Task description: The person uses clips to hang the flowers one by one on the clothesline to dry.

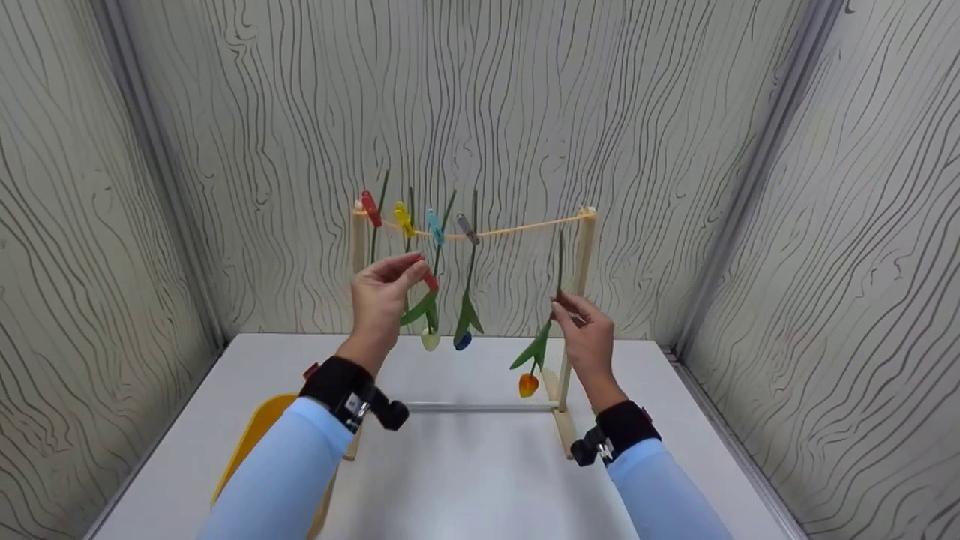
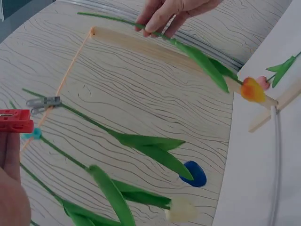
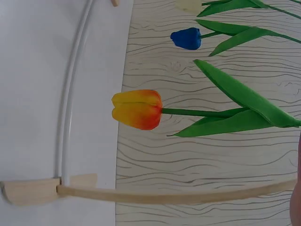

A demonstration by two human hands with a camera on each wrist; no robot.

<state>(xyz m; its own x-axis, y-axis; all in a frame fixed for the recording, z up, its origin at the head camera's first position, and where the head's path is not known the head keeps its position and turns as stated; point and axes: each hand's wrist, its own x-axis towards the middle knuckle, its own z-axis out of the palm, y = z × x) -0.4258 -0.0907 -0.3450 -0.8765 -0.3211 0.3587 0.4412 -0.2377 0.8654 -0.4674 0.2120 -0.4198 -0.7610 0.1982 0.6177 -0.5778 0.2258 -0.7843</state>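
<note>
My left hand pinches a red clothespin, held below the string and in front of the hanging flowers. With thumb and fingertips, my right hand grips the stem of an orange-yellow tulip, whose bloom points down beside the right post. An orange string carries a red clip, a yellow clip, a light blue clip and a grey clip, each at a stem. A blue tulip and a cream tulip hang head down; my left hand partly hides the leftmost flowers.
Wooden posts, the right one in full sight, hold up the string. A pale rod joins their feet on the white table. A yellow container stands left, partly behind my sleeve. In the left wrist view, a pink tulip shows beyond the frame.
</note>
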